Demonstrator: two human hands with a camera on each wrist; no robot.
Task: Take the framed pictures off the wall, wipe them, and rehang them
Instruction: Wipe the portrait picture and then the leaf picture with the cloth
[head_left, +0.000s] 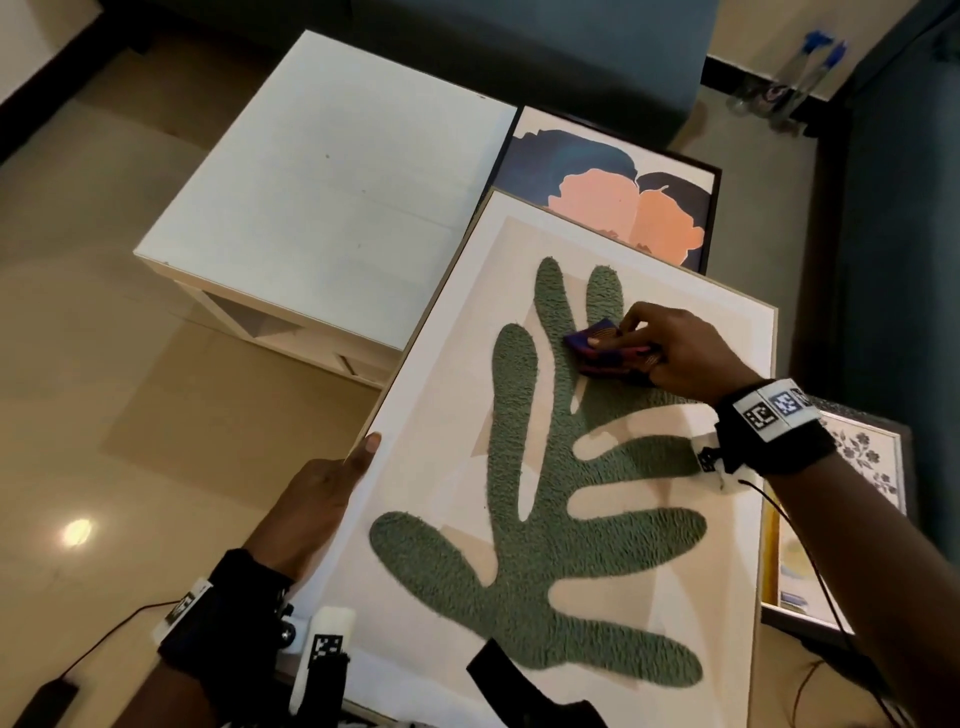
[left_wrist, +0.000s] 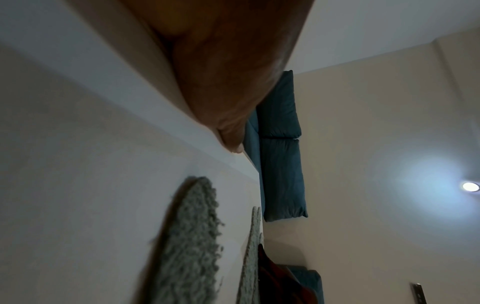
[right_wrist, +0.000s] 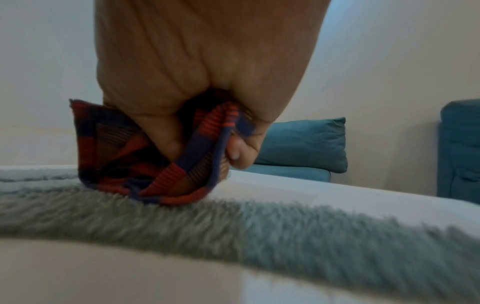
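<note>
The right hand (head_left: 680, 353) bunches a red-and-blue cloth (head_left: 602, 348) and presses it on the upper part of the green-leaf picture (head_left: 545, 467), whose long axis runs away from the person, so most unwiped surface lies nearer the body. The left hand (head_left: 322, 499) grips its left edge, thumb on top. Four pictures show: this one, one (head_left: 618, 192) behind on the counter (head_left: 322, 171), two (head_left: 867, 457) at right.
</note>
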